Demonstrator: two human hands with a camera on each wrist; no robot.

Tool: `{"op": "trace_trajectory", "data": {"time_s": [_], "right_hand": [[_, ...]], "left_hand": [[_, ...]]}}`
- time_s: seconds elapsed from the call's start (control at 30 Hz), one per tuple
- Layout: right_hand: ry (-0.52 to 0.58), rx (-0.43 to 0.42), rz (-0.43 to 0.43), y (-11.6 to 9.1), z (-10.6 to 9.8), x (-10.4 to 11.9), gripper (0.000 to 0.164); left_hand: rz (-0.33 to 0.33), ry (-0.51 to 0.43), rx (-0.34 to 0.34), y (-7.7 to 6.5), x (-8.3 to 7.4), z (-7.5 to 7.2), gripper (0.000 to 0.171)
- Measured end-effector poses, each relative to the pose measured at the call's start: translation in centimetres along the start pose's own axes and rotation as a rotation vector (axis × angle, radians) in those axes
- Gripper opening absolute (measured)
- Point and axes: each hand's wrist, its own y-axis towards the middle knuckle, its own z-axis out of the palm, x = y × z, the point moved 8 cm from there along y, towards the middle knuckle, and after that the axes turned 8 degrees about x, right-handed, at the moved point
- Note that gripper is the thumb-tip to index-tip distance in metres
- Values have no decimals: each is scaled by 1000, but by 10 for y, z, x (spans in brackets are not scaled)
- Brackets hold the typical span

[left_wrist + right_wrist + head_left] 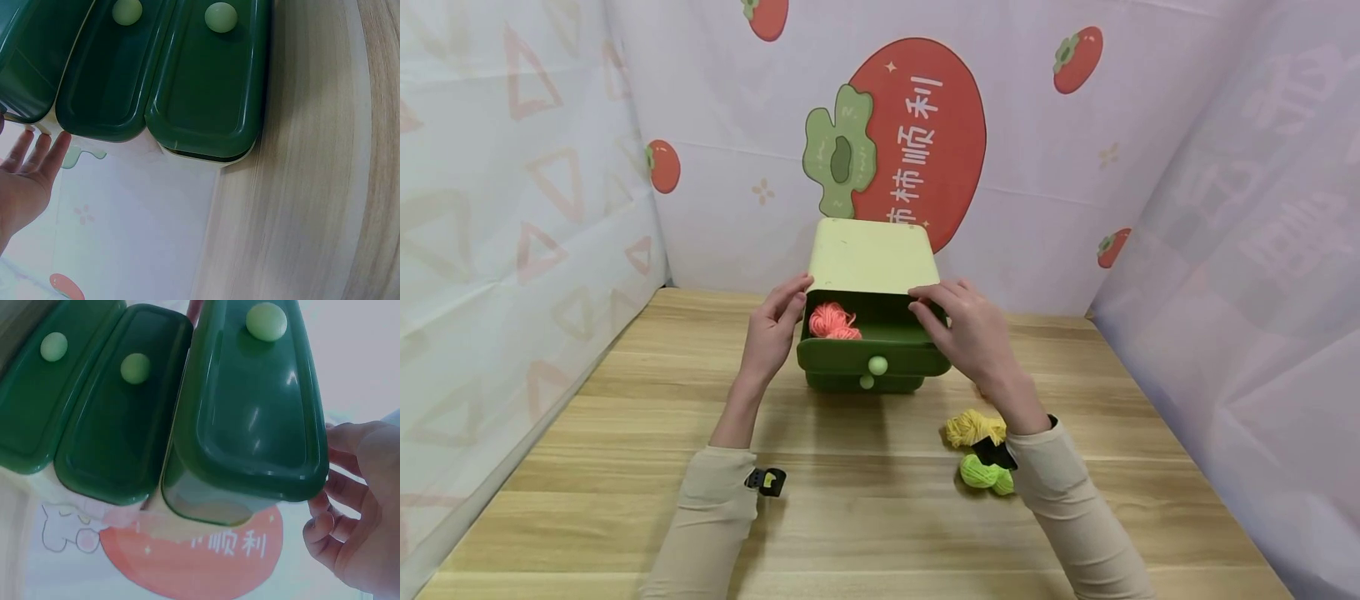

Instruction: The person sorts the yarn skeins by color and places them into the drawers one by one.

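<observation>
A small cabinet with a pale yellow-green top [872,254] stands near the back of the table. Its dark green top drawer [835,357] is pulled out, and a ball of pink yarn [831,320] lies in its left part. My left hand [771,329] touches the cabinet's left side by the upper front corner; its fingers [53,159] look straight in the left wrist view. On the other side, my right hand [973,329] rests at the upper right corner, fingers loosely bent beside the drawer. In the right wrist view, two lower drawers [119,412] sit farther in than the top one.
Right of the cabinet, yellow yarn [970,427] and bright green yarn [979,472] lie on the wooden table [865,517], partly behind the right wrist strap [995,453]. Printed cloth walls [730,225] enclose the back and both sides.
</observation>
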Motion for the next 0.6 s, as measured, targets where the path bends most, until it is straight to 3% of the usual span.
{"op": "trace_trajectory", "data": {"time_s": [0.6], "right_hand": [[-96,-8,106,-30,-12,-54,16]], "left_hand": [[5,10,-7,0,-2,0,36]]}}
